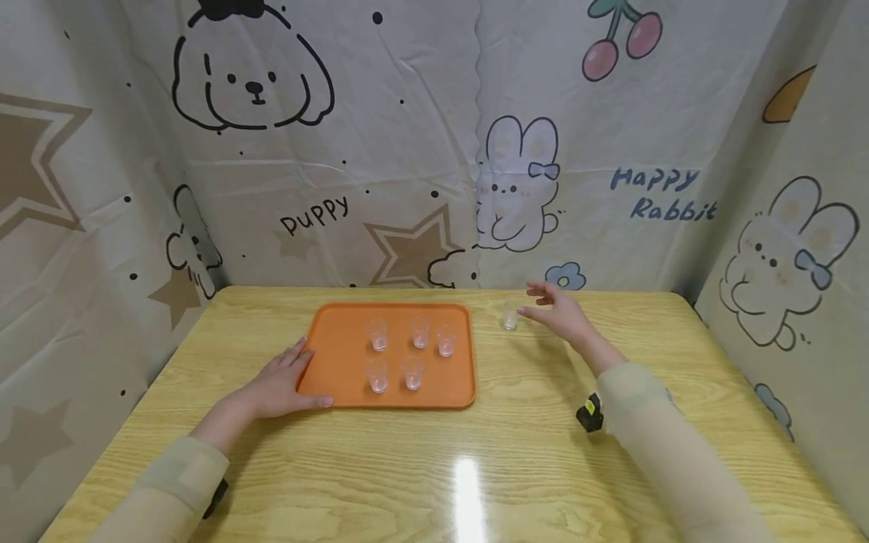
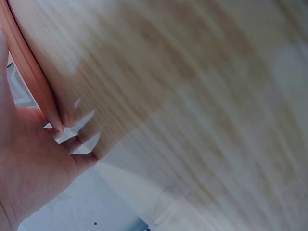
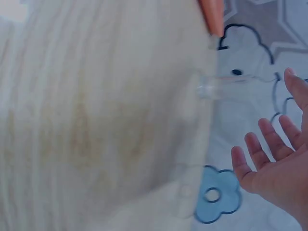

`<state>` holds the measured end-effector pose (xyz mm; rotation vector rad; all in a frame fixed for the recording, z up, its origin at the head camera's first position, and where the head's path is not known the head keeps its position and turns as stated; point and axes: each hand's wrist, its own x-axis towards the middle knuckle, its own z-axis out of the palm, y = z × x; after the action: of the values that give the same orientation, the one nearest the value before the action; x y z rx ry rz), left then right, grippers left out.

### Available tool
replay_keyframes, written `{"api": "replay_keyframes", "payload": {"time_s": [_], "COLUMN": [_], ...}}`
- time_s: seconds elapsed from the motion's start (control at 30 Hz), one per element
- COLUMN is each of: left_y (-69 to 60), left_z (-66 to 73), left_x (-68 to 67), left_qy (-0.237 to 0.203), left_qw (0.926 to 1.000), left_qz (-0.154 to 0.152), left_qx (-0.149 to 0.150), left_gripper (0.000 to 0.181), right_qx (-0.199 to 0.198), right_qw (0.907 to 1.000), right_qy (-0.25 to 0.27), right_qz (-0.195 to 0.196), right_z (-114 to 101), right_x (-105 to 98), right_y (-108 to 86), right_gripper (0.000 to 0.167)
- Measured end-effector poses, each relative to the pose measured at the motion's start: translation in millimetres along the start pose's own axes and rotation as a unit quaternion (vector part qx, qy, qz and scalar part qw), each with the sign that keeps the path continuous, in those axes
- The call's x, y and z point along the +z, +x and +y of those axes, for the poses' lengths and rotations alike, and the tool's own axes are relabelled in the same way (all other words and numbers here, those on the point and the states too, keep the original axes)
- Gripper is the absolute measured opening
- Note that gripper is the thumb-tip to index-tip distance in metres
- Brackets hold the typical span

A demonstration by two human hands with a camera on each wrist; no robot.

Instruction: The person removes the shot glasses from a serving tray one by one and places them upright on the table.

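Observation:
An orange tray [image 1: 339, 332] lies on the wooden table, with several small clear cups [image 1: 378, 337] standing upright on its middle and right part. My left hand [image 1: 281, 385] rests at the tray's left end, its thumb along the front edge and its fingers along the left side. In the left wrist view those fingers touch the outside of the orange rim [image 2: 31, 67]. One more clear cup [image 1: 509, 317] stands on the table right of the tray. Beside it is my right hand [image 1: 560, 313], fingers spread; the right wrist view shows a gap between hand and cup [image 3: 226, 87].
The light wooden table [image 1: 380, 460] ends at the back against a printed curtain [image 1: 407, 151]. Curtain also hangs along the left and right sides. A black wrist device [image 1: 591, 413] sits by the right sleeve. Glare marks the front of the table.

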<state>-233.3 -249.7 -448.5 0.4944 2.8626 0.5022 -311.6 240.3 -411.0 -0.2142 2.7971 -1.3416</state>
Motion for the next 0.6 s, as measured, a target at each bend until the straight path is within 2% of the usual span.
{"api": "replay_keyframes", "payload": {"time_s": [0.27,0.47,0.6], "left_y": [0.8,0.2,-0.5], "left_z": [2.8,3.2,3.0], "left_x": [-1.9,-1.0,-1.7], "left_qy": [-0.001,-0.002,-0.007], "left_qw": [1.0,1.0,1.0], "left_qz": [-0.004,-0.007,-0.007], "left_qx": [0.003,0.002,-0.002], "left_gripper": [0.11,0.111,0.112], "right_qx": [-0.024,-0.03,-0.048], "right_qw": [0.9995,0.9989,0.9971], "right_qy": [0.017,0.036,0.06], "right_qz": [0.007,0.004,-0.003], "right_z": [-29,-53,-66], "right_x": [-9,-3,7], "right_y": [-15.8,-31.1,-40.0], "right_gripper": [0.066,0.064,0.062]}}
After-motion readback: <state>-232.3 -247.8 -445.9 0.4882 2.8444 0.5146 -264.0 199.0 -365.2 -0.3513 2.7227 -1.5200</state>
